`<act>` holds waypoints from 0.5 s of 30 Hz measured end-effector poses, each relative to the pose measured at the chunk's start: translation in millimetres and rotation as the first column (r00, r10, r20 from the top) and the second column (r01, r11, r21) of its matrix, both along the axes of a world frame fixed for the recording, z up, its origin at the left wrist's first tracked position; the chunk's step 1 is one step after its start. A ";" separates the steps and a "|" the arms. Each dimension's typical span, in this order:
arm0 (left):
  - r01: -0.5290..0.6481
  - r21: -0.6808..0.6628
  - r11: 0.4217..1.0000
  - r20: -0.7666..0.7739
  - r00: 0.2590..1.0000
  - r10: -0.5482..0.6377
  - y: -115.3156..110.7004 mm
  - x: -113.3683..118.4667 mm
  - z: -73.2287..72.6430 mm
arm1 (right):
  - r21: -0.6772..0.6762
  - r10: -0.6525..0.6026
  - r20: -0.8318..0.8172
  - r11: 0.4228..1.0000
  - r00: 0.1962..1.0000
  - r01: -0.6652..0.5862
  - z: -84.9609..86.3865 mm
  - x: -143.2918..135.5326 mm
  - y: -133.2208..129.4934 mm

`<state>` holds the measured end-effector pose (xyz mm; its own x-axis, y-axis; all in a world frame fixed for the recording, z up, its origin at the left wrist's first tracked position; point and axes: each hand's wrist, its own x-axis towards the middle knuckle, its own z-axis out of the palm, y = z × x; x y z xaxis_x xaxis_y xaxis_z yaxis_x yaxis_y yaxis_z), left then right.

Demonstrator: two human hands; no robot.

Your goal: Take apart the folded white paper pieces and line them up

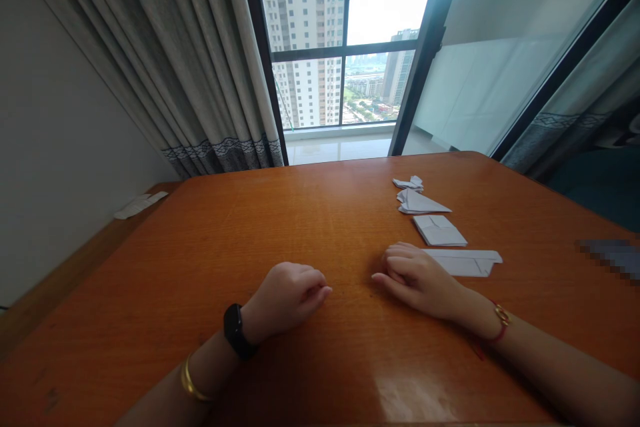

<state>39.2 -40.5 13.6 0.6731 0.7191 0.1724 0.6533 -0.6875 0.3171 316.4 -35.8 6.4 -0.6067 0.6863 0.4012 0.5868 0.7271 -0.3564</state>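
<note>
From my seat I've got a shiny orange-brown table [200,233], a tall window [383,0] past its far edge and a grey curtain [200,60] to the left. Folded white papers line up right of centre: long strip [473,261] nearest, then flat square [440,231], pointed wedge [420,202], small lumpy piece [411,183]. My right hand [415,279] hides the strip's left end, can't tell if they touch. My left hand [295,293] is well apart. Both grips are narrow, fingers curled in.
</note>
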 end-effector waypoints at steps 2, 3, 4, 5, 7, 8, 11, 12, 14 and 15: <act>0.001 0.001 1.000 0.001 1.000 -0.001 0.0 -0.2 0.0 | 0.008 0.005 0.004 1.000 1.000 -0.005 -0.1 -0.1 -0.1; 0.000 0.002 1.000 0.002 1.000 0.000 0.0 -0.3 -0.3 | 0.010 0.005 0.004 1.000 1.000 -0.005 0.0 -0.2 -0.1; -0.001 0.004 1.000 0.004 1.000 0.001 0.0 -0.6 -0.7 | 0.010 0.002 0.004 1.000 1.000 -0.002 0.1 -0.3 -0.1; 0.000 0.006 1.000 0.006 1.000 0.000 0.1 -0.8 -1.1 | 0.008 -0.002 0.005 1.000 1.000 0.002 0.2 -0.4 -0.1; 0.000 0.011 1.000 0.009 1.000 -0.001 0.2 -1.2 -2.0 | 0.007 -0.008 0.004 1.000 1.000 0.008 0.6 -0.3 -0.1; 0.001 0.012 1.000 0.010 1.000 -0.001 0.3 -1.3 -2.5 | 0.006 -0.009 0.003 1.000 1.000 0.009 0.7 -0.2 -0.1; 0.005 0.018 1.000 0.009 1.000 -0.005 0.6 -1.6 -3.3 | 0.014 -0.004 0.004 1.000 1.000 0.004 0.6 0.3 -0.1; 0.007 0.018 1.000 0.009 1.000 -0.007 0.8 -1.6 -3.5 | 0.017 -0.002 0.005 1.000 1.000 0.002 0.3 0.5 0.0; 0.011 0.017 1.000 0.009 1.000 -0.011 1.2 -1.6 -3.6 | 0.014 -0.003 0.010 1.000 1.000 0.003 -0.4 0.5 0.2; 0.011 0.016 1.000 0.010 1.000 -0.011 1.4 -1.6 -3.7 | 0.010 -0.004 0.012 1.000 1.000 0.004 -0.7 0.4 0.4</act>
<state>37.7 -39.1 9.9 0.6793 0.7086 0.1908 0.6424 -0.6999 0.3123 316.8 -35.5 5.7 -0.6086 0.6847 0.4010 0.5938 0.7282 -0.3422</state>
